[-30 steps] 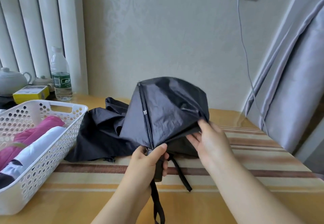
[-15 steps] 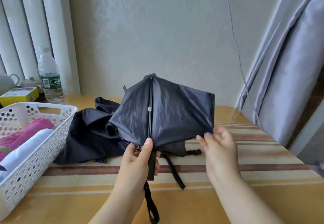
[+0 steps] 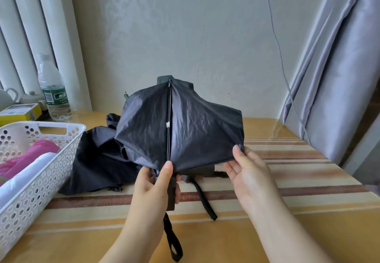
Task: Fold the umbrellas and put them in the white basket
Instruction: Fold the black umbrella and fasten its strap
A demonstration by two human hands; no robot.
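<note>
I hold a collapsed black umbrella upright over the table, its canopy panel spread flat toward me with a metal rib down the middle. My left hand grips the handle, thumb pressed on the rib's lower end. My right hand pinches the panel's lower right corner and pulls it out to the right. More black fabric lies crumpled behind on the left. The wrist strap hangs below my left hand. The white basket at the left holds a pink umbrella and a white umbrella.
The striped wooden table runs to a wall. A water bottle, a yellow box and a teapot stand at the back left. Grey curtains and a hanging white cable are on the right.
My right hand has drawn the canopy's edge out to the right, flattening the panel. The rib now stands vertical at the centre. The view has shifted right and down.
</note>
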